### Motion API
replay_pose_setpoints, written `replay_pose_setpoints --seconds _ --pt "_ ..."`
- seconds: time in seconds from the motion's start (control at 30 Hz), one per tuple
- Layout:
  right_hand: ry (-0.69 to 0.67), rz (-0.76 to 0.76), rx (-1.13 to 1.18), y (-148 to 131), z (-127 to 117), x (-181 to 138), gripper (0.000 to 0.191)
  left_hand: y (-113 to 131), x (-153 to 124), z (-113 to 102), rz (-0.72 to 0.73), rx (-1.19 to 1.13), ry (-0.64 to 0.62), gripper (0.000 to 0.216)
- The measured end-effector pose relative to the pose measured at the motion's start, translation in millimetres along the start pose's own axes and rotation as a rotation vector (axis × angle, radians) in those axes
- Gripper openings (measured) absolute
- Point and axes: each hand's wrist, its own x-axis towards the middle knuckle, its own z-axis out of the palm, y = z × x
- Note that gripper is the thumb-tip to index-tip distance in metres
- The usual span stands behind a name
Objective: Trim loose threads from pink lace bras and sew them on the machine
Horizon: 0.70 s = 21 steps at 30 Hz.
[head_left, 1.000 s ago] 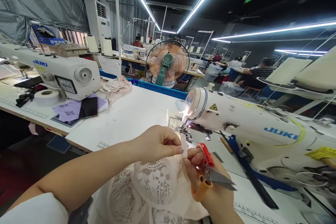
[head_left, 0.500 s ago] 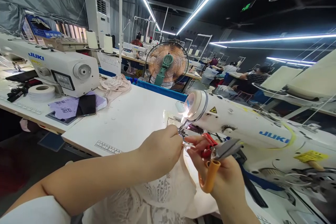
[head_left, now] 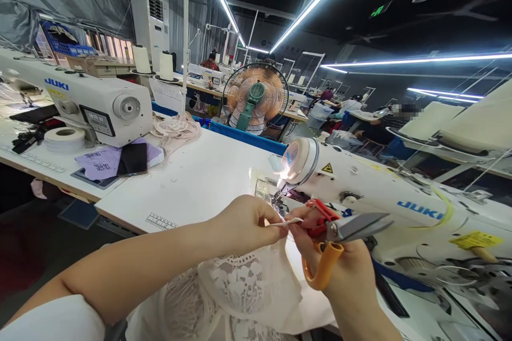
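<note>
My left hand [head_left: 244, 224] pinches a thin white strap [head_left: 285, 221] at the top edge of a white lace garment [head_left: 244, 287]. My right hand [head_left: 340, 272] grips orange-and-red thread snips [head_left: 340, 234], blades pointing right, while its fingertips pinch the strap's other end. Both hands meet just in front of the needle area [head_left: 277, 200] of a white JUKI sewing machine [head_left: 384, 197], lit by its small lamp. The garment hangs down from my hands toward my lap.
The white sewing table [head_left: 200, 181] stretches left. A second JUKI machine [head_left: 92, 104], tape roll [head_left: 64, 139], phone [head_left: 133, 159] and purple papers [head_left: 98, 162] lie beyond. A fan [head_left: 255, 97] stands behind. Other people work at far tables.
My hands dropped slightly from the needle and drew the strap taut between them. The snips levelled out, blades pointing right. More lace shows below my hands.
</note>
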Motion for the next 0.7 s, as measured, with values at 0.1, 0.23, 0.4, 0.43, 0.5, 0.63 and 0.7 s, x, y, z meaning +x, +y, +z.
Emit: replay_pose_setpoints --seconds 0.1,0.23,0.4,0.43,0.5,0.63,0.7 --pt "0.034 -0.002 -0.016 1.4 0.4 0.3 0.02 -3.2 1.0 5.0 0.105 0.054 0.098 0.017" --pt "-0.015 0.031 -0.024 0.2 -1.8 2.6 0.021 -9.1 0.5 10.7 0.373 0.277 0.238 0.015" --pt "-0.016 0.092 0.005 -0.6 -3.8 4.4 0.018 -10.8 0.6 11.7 0.443 0.396 0.246 0.016" --pt "-0.014 0.119 0.021 -0.2 -3.8 4.5 0.018 -10.2 1.1 11.5 0.439 0.395 0.242 0.016" --pt "-0.022 0.157 0.049 1.3 -3.8 4.6 0.018 -8.8 2.4 10.8 0.413 0.363 0.232 0.017" --pt "-0.011 0.174 0.097 4.6 -3.6 4.8 0.018 -7.5 6.2 8.6 0.234 0.186 0.156 0.019" --pt "0.021 0.19 0.117 5.8 -2.8 4.7 0.022 -8.1 7.9 7.9 0.101 0.044 0.058 0.022"
